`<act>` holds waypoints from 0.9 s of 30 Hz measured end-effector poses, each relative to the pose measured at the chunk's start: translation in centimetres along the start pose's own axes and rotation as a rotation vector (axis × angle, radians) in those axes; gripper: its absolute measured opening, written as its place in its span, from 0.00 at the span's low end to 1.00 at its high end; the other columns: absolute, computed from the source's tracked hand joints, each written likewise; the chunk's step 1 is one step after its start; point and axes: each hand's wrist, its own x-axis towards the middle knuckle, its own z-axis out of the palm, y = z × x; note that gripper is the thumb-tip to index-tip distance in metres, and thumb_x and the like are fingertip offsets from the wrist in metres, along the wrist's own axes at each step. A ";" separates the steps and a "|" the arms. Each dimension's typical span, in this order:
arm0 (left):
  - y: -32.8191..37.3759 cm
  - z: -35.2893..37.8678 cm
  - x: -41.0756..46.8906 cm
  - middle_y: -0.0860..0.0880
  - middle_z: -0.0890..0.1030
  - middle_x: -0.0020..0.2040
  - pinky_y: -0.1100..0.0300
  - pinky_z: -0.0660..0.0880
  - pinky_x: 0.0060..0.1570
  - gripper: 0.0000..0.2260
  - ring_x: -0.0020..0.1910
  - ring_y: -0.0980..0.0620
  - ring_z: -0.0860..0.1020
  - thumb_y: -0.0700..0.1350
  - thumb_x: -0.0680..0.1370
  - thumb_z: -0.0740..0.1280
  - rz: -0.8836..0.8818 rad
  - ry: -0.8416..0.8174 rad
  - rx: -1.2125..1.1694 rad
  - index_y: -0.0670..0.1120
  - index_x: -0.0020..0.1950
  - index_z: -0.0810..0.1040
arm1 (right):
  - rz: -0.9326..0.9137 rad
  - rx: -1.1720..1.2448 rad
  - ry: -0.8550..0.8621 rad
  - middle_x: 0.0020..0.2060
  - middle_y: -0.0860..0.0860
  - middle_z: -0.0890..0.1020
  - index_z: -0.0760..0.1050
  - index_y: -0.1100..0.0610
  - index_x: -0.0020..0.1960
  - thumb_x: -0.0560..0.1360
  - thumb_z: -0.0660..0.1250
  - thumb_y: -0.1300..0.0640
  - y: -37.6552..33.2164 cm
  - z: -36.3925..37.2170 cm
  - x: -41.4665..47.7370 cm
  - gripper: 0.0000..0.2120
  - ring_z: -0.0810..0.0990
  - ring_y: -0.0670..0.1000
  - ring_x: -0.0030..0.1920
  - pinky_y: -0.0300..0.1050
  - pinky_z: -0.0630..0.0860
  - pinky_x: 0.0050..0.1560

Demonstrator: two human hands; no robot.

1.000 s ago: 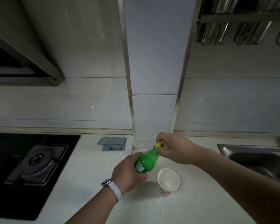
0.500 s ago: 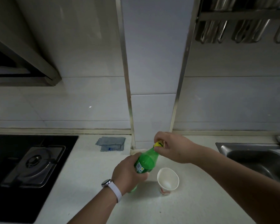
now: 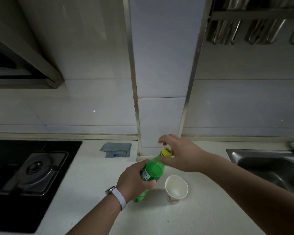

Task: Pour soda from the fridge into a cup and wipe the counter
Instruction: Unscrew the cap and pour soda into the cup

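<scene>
My left hand (image 3: 134, 182) grips the middle of a green soda bottle (image 3: 153, 169), which stands tilted on the white counter (image 3: 92, 184). The bottle's yellow cap (image 3: 166, 152) is in plain sight on its neck. My right hand (image 3: 180, 154) hovers at the cap with its fingers spread; the thumb lies by the bottle's neck and the fingertips are lifted off the cap. A white paper cup (image 3: 176, 188) stands upright and empty just right of the bottle. A folded grey cloth (image 3: 116, 149) lies at the back of the counter against the wall.
A black gas hob (image 3: 29, 173) fills the counter's left side. A steel sink (image 3: 268, 165) is at the right. A tiled pillar (image 3: 161, 116) juts out behind the bottle. Utensils (image 3: 244, 31) hang from a rack at the upper right.
My right hand, closed over the cap in both earlier frames, has opened its fingers, so the yellow cap now shows. The bottle and my left hand have stayed in place.
</scene>
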 end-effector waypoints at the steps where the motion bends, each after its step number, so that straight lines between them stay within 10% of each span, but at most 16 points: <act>1: 0.1 0.0 0.0 0.63 0.82 0.48 0.58 0.79 0.48 0.25 0.46 0.62 0.80 0.60 0.63 0.72 -0.003 -0.008 0.004 0.65 0.60 0.74 | 0.088 -0.059 0.000 0.50 0.45 0.77 0.68 0.47 0.58 0.76 0.61 0.36 0.0 0.0 0.2 0.18 0.77 0.49 0.45 0.47 0.74 0.43; 4: 0.1 -0.1 0.0 0.63 0.82 0.49 0.58 0.79 0.49 0.26 0.47 0.62 0.80 0.61 0.63 0.71 -0.003 -0.025 0.031 0.65 0.61 0.74 | 0.112 -0.074 -0.001 0.40 0.46 0.76 0.70 0.48 0.51 0.78 0.60 0.38 0.3 0.4 0.3 0.14 0.76 0.50 0.40 0.46 0.72 0.39; 7: -0.1 -0.2 0.0 0.62 0.82 0.51 0.59 0.78 0.50 0.26 0.48 0.61 0.79 0.59 0.64 0.72 -0.004 -0.021 0.052 0.64 0.62 0.74 | 0.025 0.046 -0.050 0.52 0.44 0.75 0.67 0.45 0.63 0.74 0.66 0.46 0.6 0.4 -0.3 0.18 0.76 0.48 0.47 0.46 0.75 0.48; 19: 0.2 -0.7 -0.2 0.61 0.79 0.51 0.57 0.78 0.51 0.27 0.50 0.58 0.79 0.57 0.66 0.74 0.020 -0.030 0.098 0.63 0.64 0.73 | 0.169 -0.033 0.001 0.39 0.46 0.77 0.71 0.47 0.49 0.75 0.60 0.34 0.1 0.4 -0.5 0.17 0.76 0.48 0.40 0.46 0.74 0.40; 27: -0.6 -1.1 -0.2 0.60 0.80 0.52 0.55 0.78 0.51 0.27 0.49 0.57 0.79 0.60 0.64 0.73 0.026 -0.066 0.132 0.63 0.63 0.73 | -0.012 0.076 -0.028 0.50 0.43 0.74 0.73 0.44 0.59 0.78 0.65 0.51 0.3 -0.4 -1.3 0.10 0.73 0.41 0.44 0.41 0.69 0.48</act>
